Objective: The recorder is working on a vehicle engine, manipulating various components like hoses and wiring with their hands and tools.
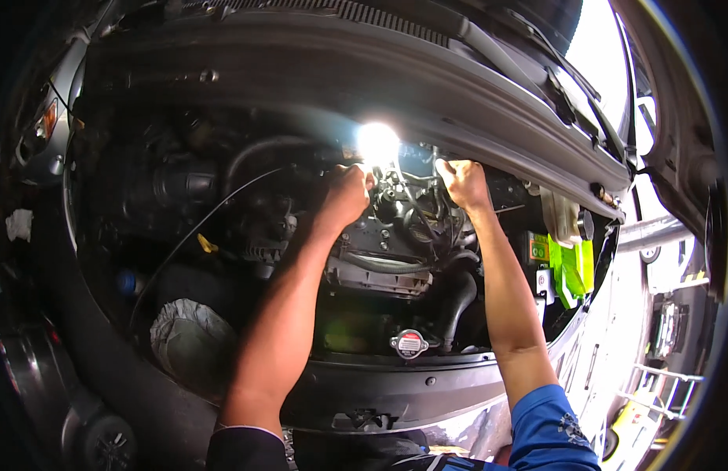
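Note:
Both my arms reach over the front of a car into its open engine bay. At the back of the engine (380, 233), my left hand (348, 192) is closed, its fingers curled beside a glaring work light (378, 144). Whatever it grips is hidden by the hand and the glare. My right hand (464, 184) is closed too, a little to the right, by the hoses and wiring at the rear of the engine. What lies inside its fingers I cannot make out. Between my hands, a dark cable (405, 184) runs down over the engine.
In front are a radiator cap (411, 343) and a thick black hose (460, 302). A battery (538, 247) and bright green-yellow item (570, 271) sit right. A yellow dipstick handle (208, 244), thin prop rod (199, 228) and crumpled grey cloth (190, 334) are left.

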`<state>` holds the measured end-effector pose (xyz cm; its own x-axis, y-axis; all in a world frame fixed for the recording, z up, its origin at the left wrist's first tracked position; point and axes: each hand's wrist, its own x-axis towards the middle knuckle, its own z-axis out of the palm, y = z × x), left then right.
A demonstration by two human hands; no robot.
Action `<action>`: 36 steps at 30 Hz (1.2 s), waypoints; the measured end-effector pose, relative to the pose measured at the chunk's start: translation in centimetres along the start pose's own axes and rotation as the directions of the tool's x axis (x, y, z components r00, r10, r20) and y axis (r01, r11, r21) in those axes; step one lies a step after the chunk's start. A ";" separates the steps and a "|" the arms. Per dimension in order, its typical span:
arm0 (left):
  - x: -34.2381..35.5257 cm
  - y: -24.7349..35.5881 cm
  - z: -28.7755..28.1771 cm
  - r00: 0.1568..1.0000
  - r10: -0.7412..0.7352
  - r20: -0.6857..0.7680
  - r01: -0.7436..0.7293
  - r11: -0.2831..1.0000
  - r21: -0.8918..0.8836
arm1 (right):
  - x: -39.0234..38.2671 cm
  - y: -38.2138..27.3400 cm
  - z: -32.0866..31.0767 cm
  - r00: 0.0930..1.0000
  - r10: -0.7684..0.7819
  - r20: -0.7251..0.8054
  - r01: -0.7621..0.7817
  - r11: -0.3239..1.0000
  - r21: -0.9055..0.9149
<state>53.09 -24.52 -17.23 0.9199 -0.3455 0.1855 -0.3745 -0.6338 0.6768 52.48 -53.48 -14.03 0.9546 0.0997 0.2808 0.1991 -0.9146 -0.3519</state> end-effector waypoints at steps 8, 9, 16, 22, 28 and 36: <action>-0.9 -0.7 -1.3 0.997 -0.062 0.040 0.063 0.998 -0.024 | -6.8 -6.1 0.2 0.921 0.377 -0.096 -0.374 0.926 0.054; -1.0 -0.6 -1.0 0.997 -0.070 0.022 0.071 0.997 -0.025 | -6.6 -5.9 0.0 0.907 0.409 -0.097 -0.407 0.913 0.041; -0.3 1.3 -0.7 0.996 -0.051 0.078 0.043 0.993 0.107 | 0.9 -0.8 -0.7 1.000 0.022 0.005 -0.022 0.999 0.050; -0.3 -0.4 -0.4 0.995 0.049 -0.082 -0.050 0.999 -0.006 | -0.6 -1.9 0.0 0.983 0.181 0.023 -0.182 0.982 0.047; -0.4 -0.6 -0.5 0.998 -0.001 0.060 0.005 0.997 -0.073 | -7.0 -5.7 -0.1 0.898 0.437 -0.046 -0.438 0.899 -0.007; -0.1 0.4 0.5 0.999 0.011 0.034 -0.011 1.000 0.002 | 0.8 1.3 0.0 0.985 -0.174 -0.008 0.171 0.975 -0.144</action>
<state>52.74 -25.12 -17.36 0.9112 -0.3761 0.1684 -0.3850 -0.6313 0.6733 53.51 -54.63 -14.24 0.9038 0.2539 0.3446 0.3249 -0.9310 -0.1662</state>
